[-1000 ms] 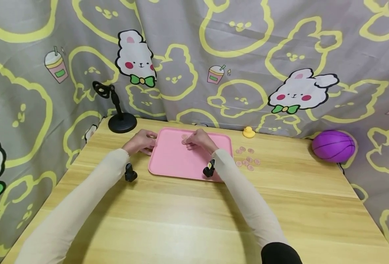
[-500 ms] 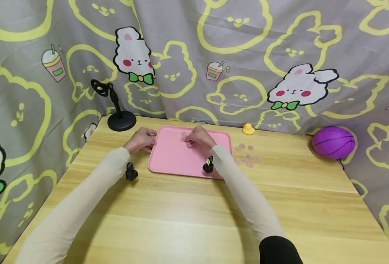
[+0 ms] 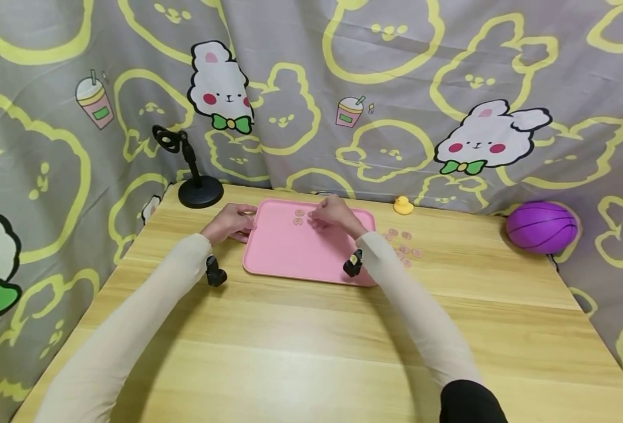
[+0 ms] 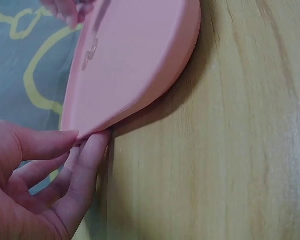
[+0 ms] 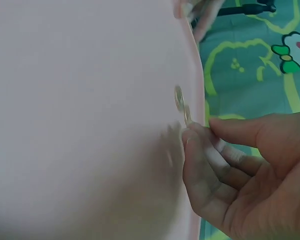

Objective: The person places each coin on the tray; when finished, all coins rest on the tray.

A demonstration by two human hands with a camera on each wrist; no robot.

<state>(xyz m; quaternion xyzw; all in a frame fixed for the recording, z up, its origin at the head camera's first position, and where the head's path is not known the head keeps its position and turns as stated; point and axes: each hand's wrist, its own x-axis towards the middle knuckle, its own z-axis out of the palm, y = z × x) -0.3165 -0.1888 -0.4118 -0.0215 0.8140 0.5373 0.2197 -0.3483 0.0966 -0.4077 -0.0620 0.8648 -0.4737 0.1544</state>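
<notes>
A pink tray (image 3: 290, 258) lies on the table. My left hand (image 3: 231, 222) pinches its left rim between thumb and fingers, as the left wrist view (image 4: 55, 175) also shows. Two copper-coloured coins (image 3: 299, 217) lie close together near the tray's far side. Just to their right, low over the tray, is my right hand (image 3: 337, 212). In the right wrist view, its thumb and index fingertips stand a little apart beside the two coins (image 5: 179, 98), and I see nothing held between them. Several more coins (image 3: 406, 235) lie loose on the table right of the tray.
A yellow rubber duck (image 3: 403, 205) stands at the table's back edge. On the right sits a purple ball (image 3: 541, 227). A black stand with a round base (image 3: 201, 192) is at the back left. A patterned curtain (image 3: 290, 117) hangs behind the wooden table (image 3: 300, 341).
My right hand has moved slightly right, away from the two coins, which now show fully. The left hand stays at the tray's rim. The head view has shifted a little.
</notes>
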